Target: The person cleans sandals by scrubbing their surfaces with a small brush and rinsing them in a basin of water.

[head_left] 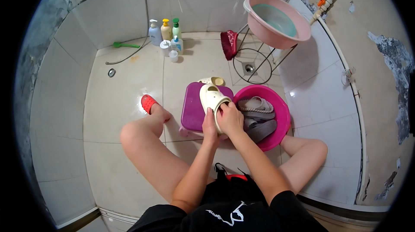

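A cream clog [211,98] rests toe-forward on a purple-topped stool [193,106], its heel tilted toward me. My left hand [210,125] is closed around the heel's left side. My right hand [230,119] grips the clog from the right, fingers curled into its opening, where the fingertips are partly hidden. Behind the held shoe, a second cream clog [212,81] shows at the stool's far edge. Close by on the right, a bright pink basin [283,117] contains grey sandals [258,117].
Several pump bottles [166,31] and a small white cup [173,55] stand by the back wall. A wire stand [255,65] carries a pale pink basin [276,20] beside a red brush head [229,44]. Near the left lie a green brush [126,45] and a hose end [114,63].
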`<state>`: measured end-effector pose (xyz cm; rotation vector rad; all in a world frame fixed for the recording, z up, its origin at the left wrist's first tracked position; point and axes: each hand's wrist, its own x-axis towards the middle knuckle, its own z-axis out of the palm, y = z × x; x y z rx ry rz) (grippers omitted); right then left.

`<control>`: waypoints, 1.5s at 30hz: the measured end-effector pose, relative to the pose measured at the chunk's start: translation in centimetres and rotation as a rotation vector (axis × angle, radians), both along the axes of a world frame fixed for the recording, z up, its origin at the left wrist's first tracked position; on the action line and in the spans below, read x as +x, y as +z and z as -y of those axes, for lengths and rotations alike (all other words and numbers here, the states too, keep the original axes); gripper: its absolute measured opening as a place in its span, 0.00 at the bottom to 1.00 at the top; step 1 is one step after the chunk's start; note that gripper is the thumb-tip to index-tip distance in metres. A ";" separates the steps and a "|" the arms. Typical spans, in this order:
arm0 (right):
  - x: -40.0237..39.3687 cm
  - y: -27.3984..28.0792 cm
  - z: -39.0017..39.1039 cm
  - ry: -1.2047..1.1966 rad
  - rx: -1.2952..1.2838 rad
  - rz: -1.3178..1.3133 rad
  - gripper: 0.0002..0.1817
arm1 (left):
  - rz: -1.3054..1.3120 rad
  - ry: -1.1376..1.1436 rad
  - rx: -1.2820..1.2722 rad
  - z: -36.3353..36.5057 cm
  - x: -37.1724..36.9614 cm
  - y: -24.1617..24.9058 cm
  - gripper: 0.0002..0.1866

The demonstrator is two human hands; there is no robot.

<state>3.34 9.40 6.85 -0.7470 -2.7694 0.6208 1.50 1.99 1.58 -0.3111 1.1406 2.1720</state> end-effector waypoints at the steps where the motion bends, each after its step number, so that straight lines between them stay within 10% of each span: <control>1: -0.3 -0.4 0.0 0.021 -0.048 0.031 0.16 | 0.007 0.035 -0.014 0.1 -0.2 -0.1 0.31; 6: 3.2 2.5 1.7 0.186 -0.326 0.201 0.24 | 0.044 0.106 0.050 2.1 -2.0 -0.7 0.29; 15: -0.2 -0.6 -0.3 0.012 -0.090 0.101 0.14 | -0.033 0.060 -0.191 0.3 -0.1 0.4 0.28; 20: 3.9 1.8 -0.1 0.159 -0.484 0.235 0.20 | -0.057 0.202 -0.110 1.5 -2.0 -1.1 0.25; 26: 0.8 0.1 -1.2 -0.022 -0.085 0.018 0.14 | 0.145 -0.038 0.025 -0.6 0.7 0.4 0.34; 30: 2.8 0.7 -1.0 0.229 -0.311 0.082 0.19 | 0.275 -0.050 0.146 1.5 -0.3 3.0 0.30; 34: 4.4 4.8 -2.4 0.324 -0.312 0.494 0.22 | 0.137 -0.101 0.083 0.9 -1.0 -0.6 0.30; 38: 5.9 3.2 -1.9 0.104 -0.071 0.187 0.22 | 0.104 -0.096 0.033 0.3 -0.5 0.7 0.31; 45: 10.3 1.0 -7.4 0.173 -0.955 0.115 0.18 | 0.078 -0.168 -0.029 -0.7 0.8 0.2 0.27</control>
